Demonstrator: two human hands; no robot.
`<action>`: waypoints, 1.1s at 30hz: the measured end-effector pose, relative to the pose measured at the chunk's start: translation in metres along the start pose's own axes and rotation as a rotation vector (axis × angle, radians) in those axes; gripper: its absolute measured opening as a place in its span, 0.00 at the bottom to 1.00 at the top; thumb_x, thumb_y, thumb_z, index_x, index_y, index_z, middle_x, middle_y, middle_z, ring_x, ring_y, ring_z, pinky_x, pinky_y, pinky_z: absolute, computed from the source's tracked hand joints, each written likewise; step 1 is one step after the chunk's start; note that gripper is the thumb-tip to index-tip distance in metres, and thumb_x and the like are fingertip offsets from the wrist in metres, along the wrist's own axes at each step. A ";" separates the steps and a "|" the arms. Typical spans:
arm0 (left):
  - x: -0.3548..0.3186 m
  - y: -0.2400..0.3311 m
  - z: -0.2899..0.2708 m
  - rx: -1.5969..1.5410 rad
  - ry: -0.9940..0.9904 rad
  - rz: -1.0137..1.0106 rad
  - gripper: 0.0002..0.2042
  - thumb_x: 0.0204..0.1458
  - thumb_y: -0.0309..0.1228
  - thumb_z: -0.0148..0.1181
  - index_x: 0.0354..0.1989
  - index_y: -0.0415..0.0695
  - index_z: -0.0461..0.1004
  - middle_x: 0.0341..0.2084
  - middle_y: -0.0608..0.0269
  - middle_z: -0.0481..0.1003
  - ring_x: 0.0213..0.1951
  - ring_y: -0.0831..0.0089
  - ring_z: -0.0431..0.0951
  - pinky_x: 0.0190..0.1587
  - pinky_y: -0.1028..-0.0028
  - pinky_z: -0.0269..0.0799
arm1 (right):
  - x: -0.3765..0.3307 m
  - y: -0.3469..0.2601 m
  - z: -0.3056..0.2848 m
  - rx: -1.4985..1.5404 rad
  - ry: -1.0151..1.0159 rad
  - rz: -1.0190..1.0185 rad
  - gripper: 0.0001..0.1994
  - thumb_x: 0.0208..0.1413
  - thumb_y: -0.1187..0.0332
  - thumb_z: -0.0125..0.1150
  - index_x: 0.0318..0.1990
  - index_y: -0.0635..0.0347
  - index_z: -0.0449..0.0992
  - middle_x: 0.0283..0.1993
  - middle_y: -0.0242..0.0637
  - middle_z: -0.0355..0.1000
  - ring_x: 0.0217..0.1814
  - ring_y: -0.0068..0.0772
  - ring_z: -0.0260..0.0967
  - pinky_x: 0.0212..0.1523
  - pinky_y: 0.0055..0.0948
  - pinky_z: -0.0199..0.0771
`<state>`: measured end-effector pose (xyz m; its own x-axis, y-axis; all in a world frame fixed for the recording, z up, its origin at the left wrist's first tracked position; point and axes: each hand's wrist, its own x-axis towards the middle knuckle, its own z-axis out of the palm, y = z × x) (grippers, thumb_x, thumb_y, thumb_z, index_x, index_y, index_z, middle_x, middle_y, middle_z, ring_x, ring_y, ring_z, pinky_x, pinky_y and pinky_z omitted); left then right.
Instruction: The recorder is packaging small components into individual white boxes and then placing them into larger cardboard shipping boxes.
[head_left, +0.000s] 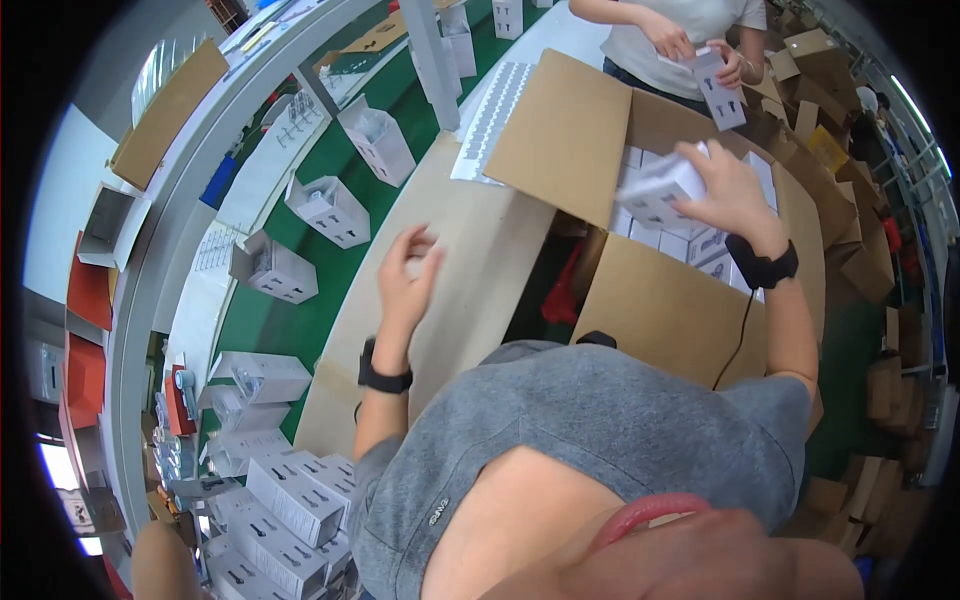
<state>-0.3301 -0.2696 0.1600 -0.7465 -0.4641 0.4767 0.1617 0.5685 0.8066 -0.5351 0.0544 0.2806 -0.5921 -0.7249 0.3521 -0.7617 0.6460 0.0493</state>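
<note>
My right hand (735, 198) grips a small white carton (662, 190) by its end, fingers on one side and thumb on the other. The carton is tilted and slightly blurred, just above the open mouth of a large brown cardboard box (665, 310). Several white cartons (672, 243) lie packed side by side inside that box. My left hand (408, 275) hovers over the beige tabletop (465, 265), its fingers loosely curved and apart, with nothing in them. Both wrists wear black bands.
Open white cartons (333, 212) holding clear-bagged contents stand along the green belt (300, 150). Closed cartons (290, 500) are stacked at lower left. Across the big box, a co-worker (685, 45) holds another white carton (718, 90). Brown cardboard (860, 215) piles up at right.
</note>
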 end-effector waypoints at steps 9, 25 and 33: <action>-0.011 0.146 0.079 0.434 -0.454 0.285 0.43 0.28 0.39 0.69 0.56 0.38 0.53 0.47 0.48 0.63 0.50 0.59 0.65 0.50 0.71 0.61 | -0.005 -0.074 0.027 1.099 -0.374 -0.166 0.20 0.46 0.60 0.55 0.45 0.60 0.65 0.39 0.36 0.67 0.35 0.32 0.67 0.35 0.24 0.66; -0.004 0.050 0.057 -0.550 -1.137 -0.377 0.41 0.31 0.35 0.62 0.58 0.38 0.51 0.48 0.52 0.63 0.50 0.65 0.65 0.51 0.73 0.60 | -0.023 -0.084 0.054 0.898 0.059 -0.796 0.21 0.37 0.67 0.63 0.42 0.63 0.69 0.40 0.42 0.65 0.43 0.40 0.64 0.41 0.28 0.67; 0.032 0.035 0.047 -0.489 -1.132 -0.479 0.44 0.30 0.37 0.63 0.59 0.38 0.49 0.50 0.50 0.62 0.52 0.64 0.63 0.52 0.72 0.58 | 0.064 -0.052 0.088 1.011 -0.562 -0.619 0.18 0.35 0.68 0.65 0.37 0.63 0.70 0.36 0.41 0.65 0.39 0.34 0.64 0.39 0.29 0.66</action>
<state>-0.3785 -0.2322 0.1872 -0.8789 0.4068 -0.2492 -0.2306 0.0950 0.9684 -0.5563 -0.0469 0.2181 0.0834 -0.9935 0.0770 -0.6590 -0.1129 -0.7436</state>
